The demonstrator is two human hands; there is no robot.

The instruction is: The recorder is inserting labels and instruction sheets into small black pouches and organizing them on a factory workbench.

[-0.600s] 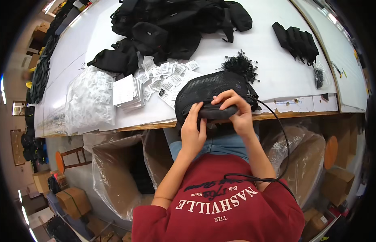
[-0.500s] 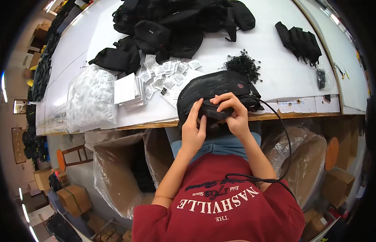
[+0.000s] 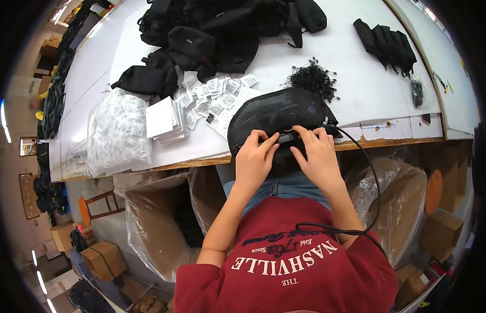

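A black mesh pouch lies at the table's front edge, partly over it. On its near side, my left hand is closed, thumb and fingers pinching the dark fabric edge. Beside it, my right hand grips the same edge, fingers over the top and thumb below. A small dark grey strip shows between the two hands; what it is, I cannot tell. A zipper pull hangs at the pouch's right end. Just behind the pouch sits a tangled heap of black cords with small tips.
Black bags are heaped at the back. Left of the pouch lie loose white labels, a stack of white cards and a clear bag of labels. A black cable loops by my right arm. Plastic-lined cartons stand below the table.
My right hand has turned and flattened along the pouch's edge, and both hands have spread slightly apart. The dark strip between them now shows. My view has shifted a little.
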